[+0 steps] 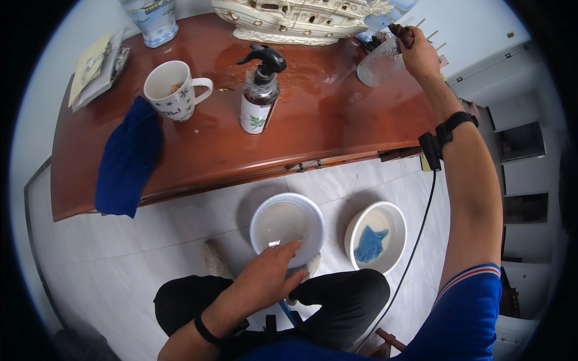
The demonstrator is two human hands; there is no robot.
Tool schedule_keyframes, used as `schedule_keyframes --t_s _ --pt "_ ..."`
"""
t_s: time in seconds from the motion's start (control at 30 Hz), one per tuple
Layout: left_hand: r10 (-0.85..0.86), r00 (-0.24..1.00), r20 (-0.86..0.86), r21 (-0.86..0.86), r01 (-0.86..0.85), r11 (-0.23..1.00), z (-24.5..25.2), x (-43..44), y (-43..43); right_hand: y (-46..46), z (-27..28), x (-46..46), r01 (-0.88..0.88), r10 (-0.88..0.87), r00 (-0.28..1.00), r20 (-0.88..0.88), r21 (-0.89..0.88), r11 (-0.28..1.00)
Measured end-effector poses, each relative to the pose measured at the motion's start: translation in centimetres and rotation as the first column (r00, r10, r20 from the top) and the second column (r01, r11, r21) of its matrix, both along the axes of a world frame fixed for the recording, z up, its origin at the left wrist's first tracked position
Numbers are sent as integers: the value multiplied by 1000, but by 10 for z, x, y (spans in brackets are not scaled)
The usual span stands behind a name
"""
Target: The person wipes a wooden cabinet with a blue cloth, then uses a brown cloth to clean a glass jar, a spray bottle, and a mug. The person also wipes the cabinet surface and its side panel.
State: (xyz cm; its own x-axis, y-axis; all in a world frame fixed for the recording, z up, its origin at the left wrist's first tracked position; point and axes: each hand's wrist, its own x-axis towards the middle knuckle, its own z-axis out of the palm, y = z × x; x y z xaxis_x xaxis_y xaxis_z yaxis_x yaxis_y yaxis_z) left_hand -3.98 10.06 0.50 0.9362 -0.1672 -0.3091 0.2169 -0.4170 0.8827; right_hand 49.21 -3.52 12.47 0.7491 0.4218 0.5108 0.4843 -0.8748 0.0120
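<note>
My right hand (420, 52) is closed around a small dark brown object (401, 36) at the right end of the wooden cabinet top, just above a textured glass vase (379, 67). My left hand (271, 273), empty with its fingers apart, is over my lap near the rim of a round basin of water (254, 230). A black-topped spray bottle (258, 106) stands mid-cabinet. To its left are a white mug (169, 90) with something brown inside and a dark blue cloth (128, 158) hanging over the front edge. A cream model ship (293, 22) stands at the back.
On the floor at right, a white basin (352, 234) holds water and a light blue cloth (371, 243). A blue-and-white porcelain vase (156, 22) and stacked papers (92, 67) stand at the back left. A black cable (417, 239) runs down from my right wrist.
</note>
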Motion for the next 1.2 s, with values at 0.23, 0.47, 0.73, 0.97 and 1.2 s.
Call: schedule_keyframes --t_s 0.23,0.47,0.73,0.97,1.2 --pt "47 997 57 29 -49 998 7 -19 3 2 48 -55 -166 119 978 172 290 942" --pt "95 982 162 41 -102 994 23 -26 6 52 62 -188 -530 580 812 68 502 683" --pt "187 961 203 42 -199 979 33 -37 20 135 17 -282 -617 632 775 -16 197 762" --pt "266 929 257 59 -290 955 36 -38 34 141 -7 -278 -532 578 800 -160 258 807" --pt "517 714 473 71 -615 785 51 -30 54 103 33 -307 -363 516 799 -309 436 823"
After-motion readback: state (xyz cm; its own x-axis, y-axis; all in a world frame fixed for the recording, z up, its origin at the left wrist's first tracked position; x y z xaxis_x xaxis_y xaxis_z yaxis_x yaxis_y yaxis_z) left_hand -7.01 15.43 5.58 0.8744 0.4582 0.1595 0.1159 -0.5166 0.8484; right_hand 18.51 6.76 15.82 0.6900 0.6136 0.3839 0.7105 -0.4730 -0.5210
